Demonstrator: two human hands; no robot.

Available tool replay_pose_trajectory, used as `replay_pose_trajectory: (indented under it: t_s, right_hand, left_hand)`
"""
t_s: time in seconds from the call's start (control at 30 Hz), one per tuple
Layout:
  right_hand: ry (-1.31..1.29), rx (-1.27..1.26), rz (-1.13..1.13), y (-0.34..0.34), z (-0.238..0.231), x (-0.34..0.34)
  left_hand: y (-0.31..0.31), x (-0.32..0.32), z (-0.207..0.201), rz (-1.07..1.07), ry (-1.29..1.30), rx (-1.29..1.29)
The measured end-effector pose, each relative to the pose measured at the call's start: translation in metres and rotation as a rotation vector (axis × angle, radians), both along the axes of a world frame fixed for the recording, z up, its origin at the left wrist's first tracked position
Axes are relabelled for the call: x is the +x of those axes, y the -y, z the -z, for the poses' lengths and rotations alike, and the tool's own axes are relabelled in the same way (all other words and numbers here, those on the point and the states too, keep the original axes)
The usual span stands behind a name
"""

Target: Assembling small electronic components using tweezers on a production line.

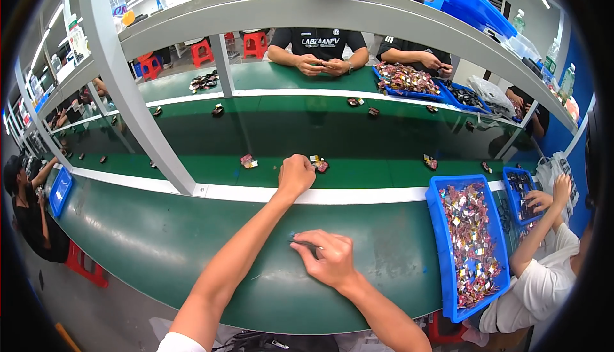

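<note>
My left hand [297,175] reaches out over the near edge of the green conveyor belt [377,176], its fingers curled closed and pointing down. Whatever they may hold is hidden. Just right of its fingers lies a small dark-and-pink part with a white-and-yellow label [319,164]. Another pink part with a pale label [249,161] rests on the belt to the left. Nearer to me, my right hand [327,257] is low over the green worktable [256,288]. Its thumb and forefinger pinch a small blue piece [291,235], too small to name.
A blue bin [451,301] full of small pink parts stands at the right, beside a co-worker in a white shirt [543,281]. A white rail [358,195] divides table from belt. A grey shelf frame [137,96] rises at left. Co-workers sit across the belt.
</note>
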State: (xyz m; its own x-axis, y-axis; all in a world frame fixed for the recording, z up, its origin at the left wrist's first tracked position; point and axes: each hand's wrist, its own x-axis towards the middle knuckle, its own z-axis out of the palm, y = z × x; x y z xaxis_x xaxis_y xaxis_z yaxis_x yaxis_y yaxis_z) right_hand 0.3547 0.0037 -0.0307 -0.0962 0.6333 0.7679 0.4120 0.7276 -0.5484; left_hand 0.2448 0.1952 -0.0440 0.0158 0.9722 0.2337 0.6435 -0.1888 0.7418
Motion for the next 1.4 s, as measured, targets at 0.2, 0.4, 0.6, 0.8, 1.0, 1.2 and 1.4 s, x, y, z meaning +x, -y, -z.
replay_pose_trajectory:
  t_s: [0.2,0.4,0.6,0.8,1.0,1.2,1.4]
  right_hand:
    - [0.025,-0.053,0.022,0.003,0.001,0.002]
    - [0.020,-0.020,-0.021,0.002,-0.002,-0.007]
    - [0.006,-0.068,-0.001,0.004,-0.004,-0.002]
    - [-0.135,-0.332,-0.064,0.008,-0.001,-0.004]
    - [-0.463,-0.644,-0.165,0.007,-0.007,-0.002]
    - [-0.463,-0.621,-0.066,0.008,-0.001,-0.003]
    - [-0.456,-0.666,-0.125,0.008,0.000,-0.004]
  left_hand:
    - [-0.004,0.015,-0.019,0.015,0.083,-0.189]
    - [-0.019,0.014,0.002,-0.097,0.065,-0.089]
    - [0.024,0.001,-0.030,0.049,0.521,-0.251]
    - [0.098,-0.058,-0.043,0.151,0.440,-0.222]
    - [0.164,-0.096,-0.032,0.136,0.310,-0.208]
    - [0.184,-0.095,-0.027,0.152,0.350,-0.168]
    - [0.185,-0.091,-0.015,0.211,0.331,0.013]
